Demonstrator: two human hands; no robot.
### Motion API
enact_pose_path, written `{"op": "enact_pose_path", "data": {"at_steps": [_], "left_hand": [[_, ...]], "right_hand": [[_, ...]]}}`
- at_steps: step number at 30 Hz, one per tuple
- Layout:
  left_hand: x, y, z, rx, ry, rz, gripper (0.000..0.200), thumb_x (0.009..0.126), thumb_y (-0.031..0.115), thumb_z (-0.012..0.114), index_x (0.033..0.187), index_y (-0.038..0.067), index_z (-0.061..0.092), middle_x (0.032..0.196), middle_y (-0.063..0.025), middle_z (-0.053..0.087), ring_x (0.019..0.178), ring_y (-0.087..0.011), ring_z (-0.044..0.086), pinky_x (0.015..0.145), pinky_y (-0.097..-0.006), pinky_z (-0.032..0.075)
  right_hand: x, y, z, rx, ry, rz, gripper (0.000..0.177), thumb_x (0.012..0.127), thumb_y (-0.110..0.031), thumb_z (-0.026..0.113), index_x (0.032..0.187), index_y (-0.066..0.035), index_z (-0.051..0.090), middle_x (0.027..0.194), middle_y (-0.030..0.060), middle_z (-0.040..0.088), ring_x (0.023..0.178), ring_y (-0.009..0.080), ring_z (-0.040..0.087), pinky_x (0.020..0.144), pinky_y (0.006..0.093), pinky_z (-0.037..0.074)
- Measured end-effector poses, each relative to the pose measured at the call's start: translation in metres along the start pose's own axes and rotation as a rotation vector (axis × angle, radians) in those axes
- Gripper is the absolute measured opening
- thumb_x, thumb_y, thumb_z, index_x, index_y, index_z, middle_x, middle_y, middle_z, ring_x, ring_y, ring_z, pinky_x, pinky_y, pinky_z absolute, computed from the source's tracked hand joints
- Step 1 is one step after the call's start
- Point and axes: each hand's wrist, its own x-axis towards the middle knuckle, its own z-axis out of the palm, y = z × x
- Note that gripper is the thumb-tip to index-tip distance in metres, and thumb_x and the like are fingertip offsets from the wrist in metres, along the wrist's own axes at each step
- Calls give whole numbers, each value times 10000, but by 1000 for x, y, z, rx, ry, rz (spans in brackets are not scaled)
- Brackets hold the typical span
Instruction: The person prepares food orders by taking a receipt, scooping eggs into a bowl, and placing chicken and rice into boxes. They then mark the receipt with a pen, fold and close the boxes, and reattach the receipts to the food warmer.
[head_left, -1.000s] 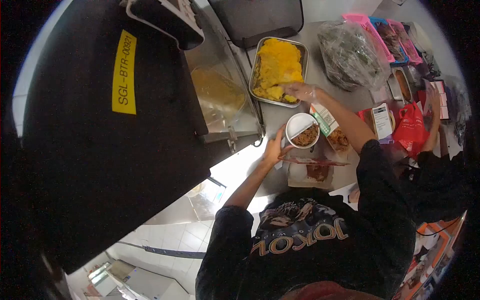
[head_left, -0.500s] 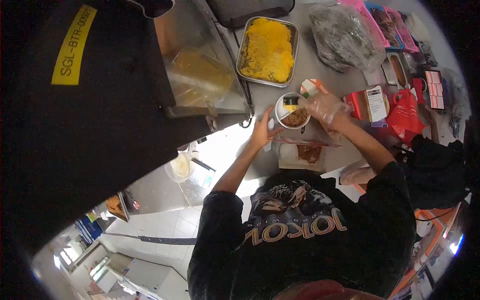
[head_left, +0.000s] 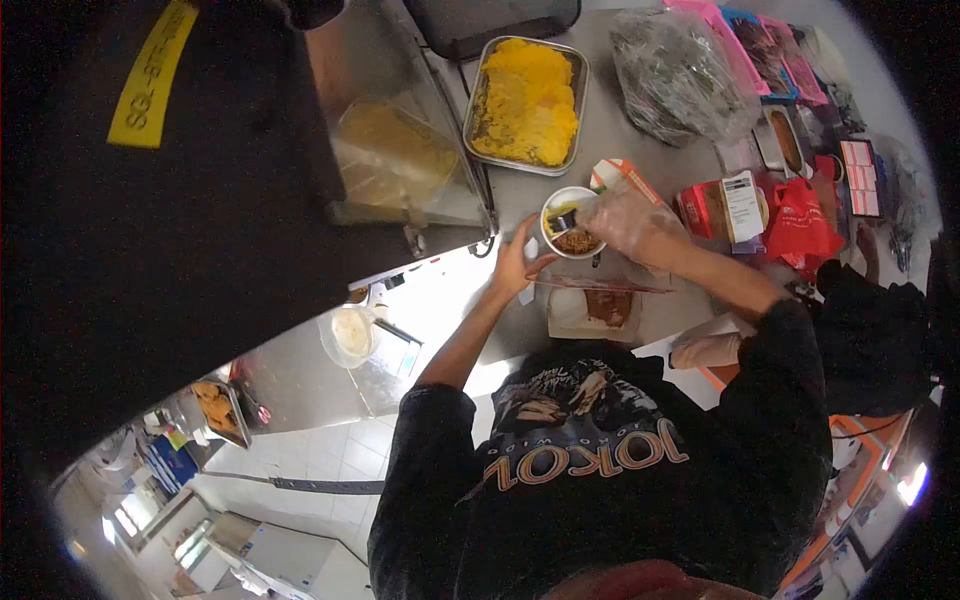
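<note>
My left hand (head_left: 514,265) is bare and curls round the near left side of a white bowl (head_left: 549,238), steadying it on the steel counter. Inside the bowl are brown crumbly food (head_left: 578,243) and some yellow food. My right hand (head_left: 622,222), in a clear plastic glove, reaches over the bowl's right rim. It grips a small black scoop (head_left: 564,220) tilted down into the bowl; its handle is hidden by the fingers. Just in front of my body lies an opened food box (head_left: 567,312) with white and brown food.
A metal tray (head_left: 470,134) of shredded yellow food stands beyond the bowl. A plastic-wrapped bundle (head_left: 680,80), a red bag (head_left: 803,225) and an orange-and-white carton (head_left: 612,172) lie to the right. Another person's gloved hand (head_left: 705,351) is at lower right. A dark equipment panel (head_left: 170,270) fills the left.
My right hand has moved a little left and lower, and the black scoop has tipped further into the bowl. My left hand keeps its hold. The other person's gloved hand shows more.
</note>
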Motion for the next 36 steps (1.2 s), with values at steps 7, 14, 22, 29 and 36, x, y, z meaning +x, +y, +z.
{"op": "enact_pose_path", "data": {"at_steps": [7, 14, 22, 29, 36], "left_hand": [[15, 15, -12, -5, -87, -126, 834, 815, 349, 866, 1478, 121, 415, 742, -168, 671, 647, -261, 686, 639, -397, 533], [9, 32, -13, 48, -155, -198, 969, 734, 304, 916, 1502, 132, 351, 1151, -255, 690, 1015, -433, 707, 878, -458, 557], [16, 19, -4, 92, -136, -255, 903, 764, 309, 893, 1499, 163, 389, 806, -199, 702, 727, -363, 716, 667, -443, 540], [11, 16, -3, 101, -138, -233, 863, 785, 285, 865, 1493, 162, 388, 886, -254, 695, 857, -429, 717, 726, -476, 546], [7, 21, -5, 76, -102, -199, 833, 794, 335, 862, 1470, 148, 412, 1041, -259, 711, 967, -447, 704, 812, -483, 559]], "right_hand": [[3, 27, 8, -179, 101, -100, 278, 897, -120, 619, 1171, -91, 653, 936, 112, 728, 888, 270, 732, 742, 398, 584], [54, 69, -34, 23, 78, 135, 196, 912, -151, 636, 1075, -74, 713, 1032, 151, 732, 963, 328, 728, 804, 442, 592], [173, 36, 48, -70, -29, 176, 312, 1006, -257, 486, 1112, -98, 734, 968, 126, 760, 900, 337, 739, 777, 481, 577], [184, 71, 62, 389, -40, -16, 302, 979, -200, 477, 1107, -57, 710, 1021, 168, 736, 990, 392, 690, 863, 460, 544], [169, 73, 52, 627, -33, -4, 242, 960, -157, 486, 1030, -7, 662, 982, 183, 698, 919, 351, 644, 816, 443, 494]]}}
